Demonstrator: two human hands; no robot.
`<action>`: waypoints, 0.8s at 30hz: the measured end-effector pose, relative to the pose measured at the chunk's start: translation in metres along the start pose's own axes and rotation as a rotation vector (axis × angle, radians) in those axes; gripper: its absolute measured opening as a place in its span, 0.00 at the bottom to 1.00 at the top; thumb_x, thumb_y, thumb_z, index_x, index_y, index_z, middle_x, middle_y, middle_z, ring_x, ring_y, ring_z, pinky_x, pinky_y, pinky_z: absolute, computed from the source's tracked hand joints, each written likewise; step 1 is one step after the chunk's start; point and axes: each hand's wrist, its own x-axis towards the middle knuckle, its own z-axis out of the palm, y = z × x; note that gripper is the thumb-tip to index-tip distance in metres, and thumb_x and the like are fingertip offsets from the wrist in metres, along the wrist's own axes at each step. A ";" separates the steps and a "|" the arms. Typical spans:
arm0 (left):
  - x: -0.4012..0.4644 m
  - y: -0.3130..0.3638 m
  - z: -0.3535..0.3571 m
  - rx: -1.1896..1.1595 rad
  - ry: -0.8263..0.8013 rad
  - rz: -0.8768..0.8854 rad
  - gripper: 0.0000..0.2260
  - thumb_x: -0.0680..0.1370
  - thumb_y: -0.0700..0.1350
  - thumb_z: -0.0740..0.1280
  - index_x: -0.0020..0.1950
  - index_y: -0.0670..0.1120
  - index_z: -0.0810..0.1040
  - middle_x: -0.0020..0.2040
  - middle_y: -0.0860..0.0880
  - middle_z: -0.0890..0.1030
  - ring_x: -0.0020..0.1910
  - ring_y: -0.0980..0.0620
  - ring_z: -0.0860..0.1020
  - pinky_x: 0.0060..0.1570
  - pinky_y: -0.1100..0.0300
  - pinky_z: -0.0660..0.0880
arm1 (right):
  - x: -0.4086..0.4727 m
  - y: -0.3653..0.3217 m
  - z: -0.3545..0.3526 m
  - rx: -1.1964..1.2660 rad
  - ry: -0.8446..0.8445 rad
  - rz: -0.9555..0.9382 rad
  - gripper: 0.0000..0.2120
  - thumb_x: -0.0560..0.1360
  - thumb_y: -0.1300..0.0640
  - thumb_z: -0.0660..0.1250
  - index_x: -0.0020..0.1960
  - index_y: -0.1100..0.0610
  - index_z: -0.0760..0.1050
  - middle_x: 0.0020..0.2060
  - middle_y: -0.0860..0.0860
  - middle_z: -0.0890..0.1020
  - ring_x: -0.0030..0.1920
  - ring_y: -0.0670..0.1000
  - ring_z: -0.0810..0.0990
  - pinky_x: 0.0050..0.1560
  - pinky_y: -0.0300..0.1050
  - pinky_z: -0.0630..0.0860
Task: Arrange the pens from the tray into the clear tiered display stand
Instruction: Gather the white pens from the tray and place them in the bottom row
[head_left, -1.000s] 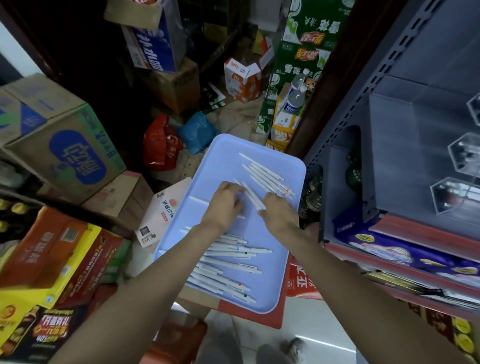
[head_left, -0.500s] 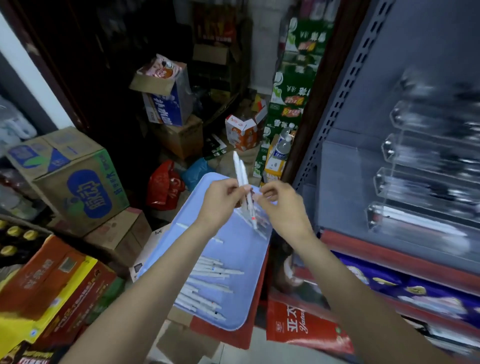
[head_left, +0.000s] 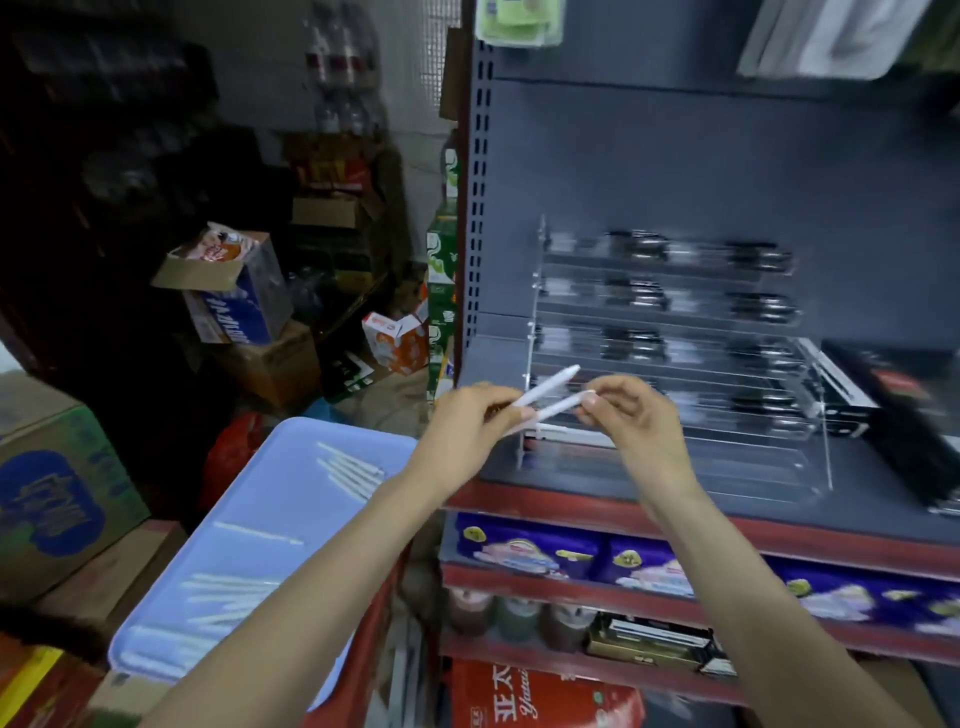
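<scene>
Step in hand: carry to stand. Your left hand grips two slim white plastic pens at their lower ends; your right hand pinches the tip of the nearer one, both held just in front of the clear acrylic tiered display stand on the grey shelf. More white pens lie in the pale blue plastic tray at lower left. Next move likely calls for separating one pen and laying it lengthwise in a tier. Writing: the red pack below reads partly "Y…"; other labels too blurred.
</scene>
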 end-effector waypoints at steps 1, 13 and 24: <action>0.004 0.005 0.006 0.024 0.028 -0.009 0.07 0.78 0.46 0.65 0.49 0.47 0.82 0.38 0.44 0.76 0.37 0.49 0.73 0.34 0.64 0.62 | -0.001 0.002 -0.013 0.019 0.045 0.011 0.09 0.75 0.68 0.65 0.40 0.56 0.76 0.33 0.46 0.82 0.36 0.41 0.82 0.40 0.32 0.78; 0.012 0.024 0.052 0.137 -0.053 -0.027 0.16 0.81 0.38 0.57 0.68 0.43 0.71 0.45 0.47 0.69 0.43 0.51 0.70 0.40 0.67 0.60 | -0.002 0.029 -0.086 -0.257 0.182 0.129 0.10 0.75 0.67 0.65 0.39 0.53 0.74 0.36 0.51 0.79 0.42 0.51 0.79 0.50 0.41 0.77; 0.008 0.026 0.048 0.104 0.033 -0.029 0.06 0.77 0.37 0.65 0.52 0.43 0.79 0.43 0.53 0.74 0.44 0.56 0.73 0.44 0.78 0.66 | -0.004 0.030 -0.087 -0.862 -0.090 0.013 0.05 0.74 0.64 0.68 0.47 0.59 0.82 0.42 0.50 0.80 0.40 0.45 0.76 0.40 0.26 0.68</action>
